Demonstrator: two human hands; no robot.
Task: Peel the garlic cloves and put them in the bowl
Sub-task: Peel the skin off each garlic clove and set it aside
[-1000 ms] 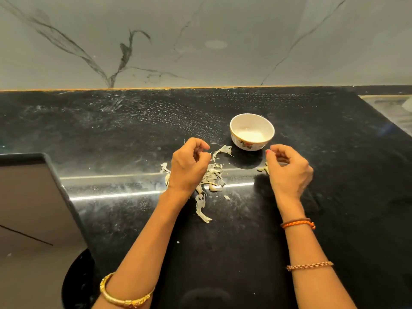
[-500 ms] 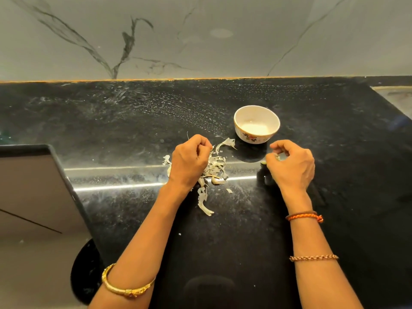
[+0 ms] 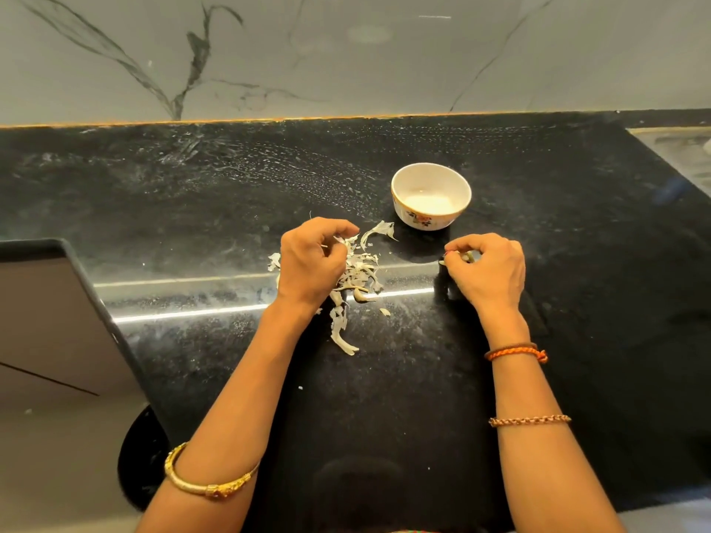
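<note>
So the right hand (image 3: 486,269) is pinching a small garlic clove (image 3: 466,257) between thumb and fingertips, low over the black counter (image 3: 577,263). The bowl (image 3: 431,201) sits just beyond it, up and a bit to the left, so that hand is clearly the closer one for the drop. The left hand (image 3: 311,259) is curled over the heap of garlic skins (image 3: 359,273); can't tell if it's actually gripping anything. The clove's long axis is too small to make out.
</note>
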